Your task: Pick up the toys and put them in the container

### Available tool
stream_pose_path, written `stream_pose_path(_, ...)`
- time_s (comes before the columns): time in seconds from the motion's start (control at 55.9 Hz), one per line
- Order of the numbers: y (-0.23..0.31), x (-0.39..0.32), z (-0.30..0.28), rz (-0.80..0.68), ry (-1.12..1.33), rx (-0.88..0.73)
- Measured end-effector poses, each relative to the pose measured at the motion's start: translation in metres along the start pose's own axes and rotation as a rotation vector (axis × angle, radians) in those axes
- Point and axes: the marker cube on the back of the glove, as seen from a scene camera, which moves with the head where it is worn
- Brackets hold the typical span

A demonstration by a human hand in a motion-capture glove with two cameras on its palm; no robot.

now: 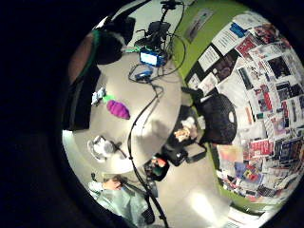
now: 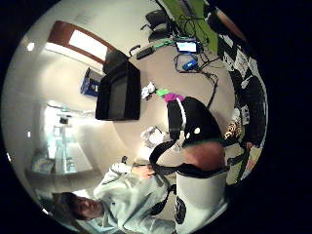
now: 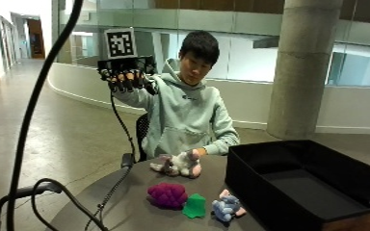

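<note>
Toys, four of them, lie on the round grey bench (image 3: 134,211): a purple knobbly plush cluster (image 3: 167,195), a green cone-like soft piece (image 3: 194,206) touching its side, a small blue-grey plush figure with pink feet (image 3: 227,207) just beside the green one, and a white-and-grey plush animal (image 3: 177,164) nearer the person, with the bare left hand (image 3: 200,152) resting at it. None is in the black open-topped rectangular container (image 3: 313,185), which stands on the bench just beside the blue-grey figure, its floor bare where visible.

Gloved right hand (image 3: 126,77) is raised beside the person's head, well above and apart from every toy. Fingers (image 3: 122,83) hang loosely curled, narrow gap, holding nothing. Little-finger palm view confirms height: whole bench seen from above, purple cluster and green piece small on it.

Step in hand, by my reading: first reach, not yet begun.

To do it well:
- Descend with fingers spread wider before contact; plush will compress, so close around the body, not a limb.
- Purple cluster looks the easiest first target: bulky and free on its far side. Approach from that side to avoid dragging the green piece.
- Black cable (image 3: 111,190) trails across the bench near the purple cluster; keep the sleeve off it.
- Lift over the container wall before releasing; the wall appears tall, though its true depth is hard to judge from here.
</note>
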Motion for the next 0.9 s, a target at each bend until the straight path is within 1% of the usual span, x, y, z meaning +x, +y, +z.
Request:
stream_pose_path(0.09,0.003,-0.011,0.000,0.037,0.016,-0.102)
stream_pose_path(0.125,0.002,-0.016,0.002,0.016,0.020,-0.129)
stream_pose_path(0.197,-0.003,-0.025,0.009,-0.026,0.024,-0.138)
stream_pose_path(0.286,-0.017,-0.036,0.022,-0.053,0.036,-0.105)
stream_pose_path(0.448,-0.036,-0.053,0.055,-0.109,0.057,-0.141)
stream_pose_path(0.555,-0.045,-0.062,0.087,-0.101,0.060,-0.184)
stream_pose_path(0.68,-0.057,-0.060,0.140,-0.141,0.026,-0.191)
stream_pose_path(0.77,-0.054,-0.059,0.189,-0.099,0.014,-0.234)
stream_pose_path(0.824,-0.051,-0.058,0.220,-0.068,0.012,-0.294)
stream_pose_path(0.895,-0.054,-0.056,0.245,-0.031,0.015,-0.365)
